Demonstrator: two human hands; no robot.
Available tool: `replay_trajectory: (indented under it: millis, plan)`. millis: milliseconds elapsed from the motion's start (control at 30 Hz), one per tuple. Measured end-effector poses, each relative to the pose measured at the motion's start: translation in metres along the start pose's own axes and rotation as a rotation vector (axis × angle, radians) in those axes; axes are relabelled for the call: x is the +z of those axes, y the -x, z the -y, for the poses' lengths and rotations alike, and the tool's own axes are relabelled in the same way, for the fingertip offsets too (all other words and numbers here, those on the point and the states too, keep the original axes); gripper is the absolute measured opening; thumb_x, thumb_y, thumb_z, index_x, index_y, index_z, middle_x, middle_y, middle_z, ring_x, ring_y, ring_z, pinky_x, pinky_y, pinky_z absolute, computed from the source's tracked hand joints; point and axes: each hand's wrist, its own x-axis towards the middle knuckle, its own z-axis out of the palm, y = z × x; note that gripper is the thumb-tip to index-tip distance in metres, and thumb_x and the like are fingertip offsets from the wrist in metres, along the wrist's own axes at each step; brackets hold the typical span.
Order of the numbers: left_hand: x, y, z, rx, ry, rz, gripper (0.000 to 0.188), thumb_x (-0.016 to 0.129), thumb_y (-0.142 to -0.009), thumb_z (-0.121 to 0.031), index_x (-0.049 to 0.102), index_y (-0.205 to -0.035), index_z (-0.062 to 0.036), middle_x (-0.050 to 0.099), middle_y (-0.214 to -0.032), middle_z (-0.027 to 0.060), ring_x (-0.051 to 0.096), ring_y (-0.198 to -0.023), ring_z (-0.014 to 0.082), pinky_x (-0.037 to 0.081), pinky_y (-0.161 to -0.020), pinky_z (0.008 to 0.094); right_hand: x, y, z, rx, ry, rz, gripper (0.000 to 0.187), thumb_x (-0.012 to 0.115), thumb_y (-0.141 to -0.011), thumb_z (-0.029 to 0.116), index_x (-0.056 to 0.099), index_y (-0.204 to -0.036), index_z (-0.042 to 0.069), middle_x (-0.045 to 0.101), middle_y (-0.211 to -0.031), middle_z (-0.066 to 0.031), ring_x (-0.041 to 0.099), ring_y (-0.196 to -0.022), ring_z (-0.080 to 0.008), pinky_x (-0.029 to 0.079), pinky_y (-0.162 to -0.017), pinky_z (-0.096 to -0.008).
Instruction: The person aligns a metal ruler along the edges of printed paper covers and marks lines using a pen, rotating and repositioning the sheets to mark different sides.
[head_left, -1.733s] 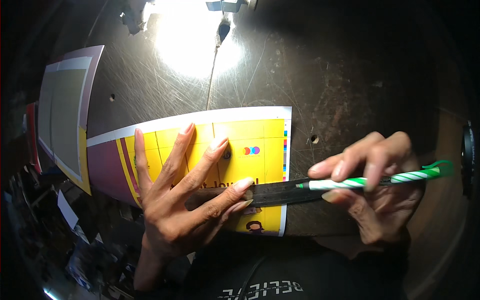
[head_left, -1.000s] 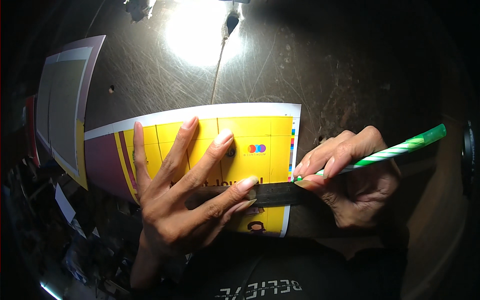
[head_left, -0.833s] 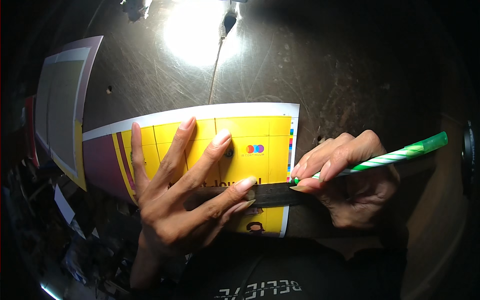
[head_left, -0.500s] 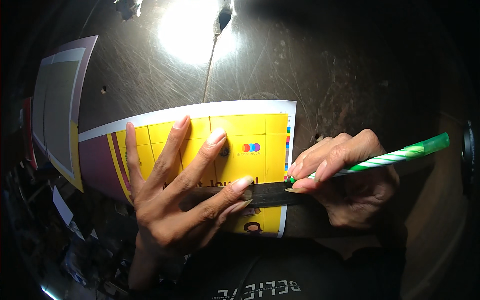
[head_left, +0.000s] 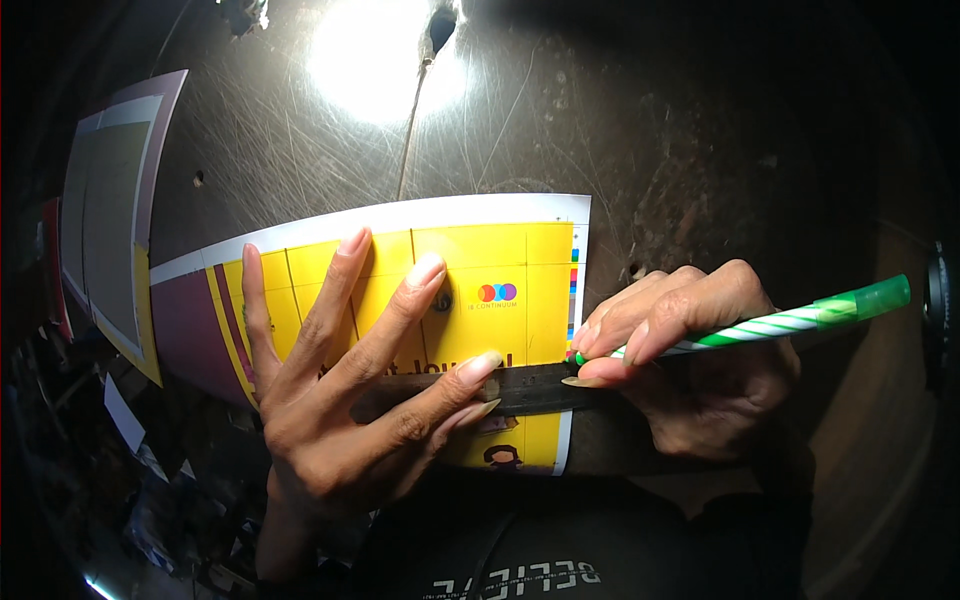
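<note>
A printed sheet (head_left: 549, 305), mostly yellow with a white margin and thin ruled lines, lies on a dark table. Across its near part runs a flat dark ruler (head_left: 540, 390). My left hand (head_left: 335, 415) is spread over both, fingers stretched out, with the thumb side resting on the ruler. At the sheet's right edge my right hand (head_left: 700, 365) pinches a green-and-white striped pen (head_left: 765, 326). Its tip is down by the ruler's far edge, near the colour strip on the margin. My left palm hides the ruler's left end.
On the left lies another sheet (head_left: 150, 180) with a grey board (head_left: 115, 190) on it. The scratched table (head_left: 540, 120) has a crack and small holes, and a bright glare spot at the back. Loose paper scraps (head_left: 125, 410) show at lower left. A dark round object (head_left: 937, 315) is at the right rim.
The pen tip has shifted slightly left toward the sheet, and the pen's far end sits a little farther right. My left hand still presses the ruler; the whole view has drifted slightly.
</note>
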Motion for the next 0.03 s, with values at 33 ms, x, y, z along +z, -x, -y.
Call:
replay_trajectory:
  millis: [33]
  plan:
    - [0.0003,-0.0006,-0.0006,0.003,-0.001,0.002,0.025,0.074,-0.085,-0.041,0.077,-0.109,-0.0326,0.064,-0.134,0.0139,0.045,-0.138,0.0434,0.011,-0.117,0.0710,-0.0004,0.0009,-0.0004,0.001,-0.001,-0.002,0.030,0.081,-0.076,-0.008,0.059,-0.093,0.001,0.069,-0.082,-0.0138,0.072,-0.079,-0.0230,0.061,-0.075,-0.0340]
